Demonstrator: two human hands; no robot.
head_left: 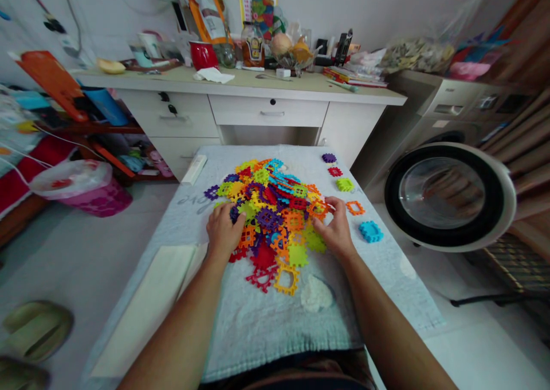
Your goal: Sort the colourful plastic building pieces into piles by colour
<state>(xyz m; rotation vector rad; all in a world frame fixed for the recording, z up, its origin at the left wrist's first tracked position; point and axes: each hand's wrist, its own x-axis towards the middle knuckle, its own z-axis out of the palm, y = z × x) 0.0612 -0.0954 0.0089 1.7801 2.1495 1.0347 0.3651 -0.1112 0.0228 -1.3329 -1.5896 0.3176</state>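
A heap of colourful plastic interlocking pieces (268,218) with toothed edges lies on the cloth-covered table (275,327). My left hand (224,232) rests at the heap's left edge, thumb and fingers apart beside a dark blue piece (234,213). At the right edge is my right hand (337,227), its thumb and fingers spread around an orange piece (318,209); no firm grip shows. Along the table's right side, apart from the heap, sit purple (329,158), red (335,172), green (344,184), orange (355,208) and blue pieces (370,231) in a row.
A long whitish panel (146,310) lies along the table's left side, and a small white box (195,169) at its far left corner. Behind stands a cluttered counter (240,83) with drawers. To the right, a washing machine's round door (449,195) hangs open. A pink bin (103,189) stands left.
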